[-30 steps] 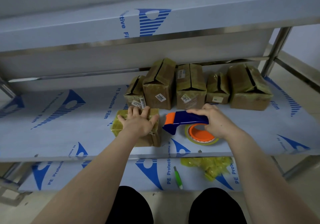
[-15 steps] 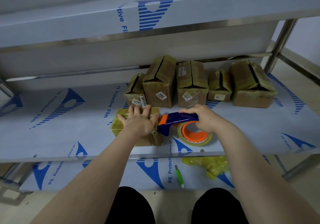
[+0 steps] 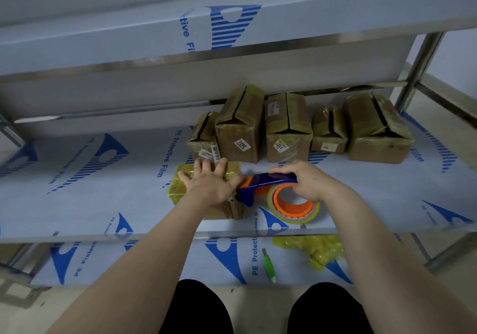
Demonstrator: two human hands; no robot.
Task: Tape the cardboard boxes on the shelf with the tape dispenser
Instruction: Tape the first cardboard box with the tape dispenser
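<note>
Shelf [image 3: 90,191]: middle level of a metal rack, covered in white film with blue print; carries all the cardboard boxes and the tape dispenser.
Front box [image 3: 178,186]: small cardboard box near the front edge of the shelf, left of centre; its top is covered in yellowish tape.
Left hand [image 3: 210,185]: laid flat on top of the front box, palm down, fingers straight and spread, thumb pointing right; it presses on the box and grips nothing.
Tape dispenser [image 3: 260,184]: blue body with orange head, lying just right of the front box; the head sits at the box's right end, beside the left thumb. Actual contact cannot be confirmed.
Tape roll [image 3: 291,209]: clear tape on an orange hub, mounted under the dispenser handle, low over the shelf.
Right hand [image 3: 309,181]: fingers and thumb curled round the dispenser's blue handle from above, holding it firmly.
Green-handled tool [image 3: 268,266]: lies on the lower shelf [image 3: 154,261], below the dispenser.
Crumpled yellow tape [image 3: 315,248]: wad on the lower shelf, right of the tool.
Back row [image 3: 240,129]: five taped cardboard boxes side by side behind the hands, with open seams showing on their tops; the second from left bears a label reading 7202.
</note>
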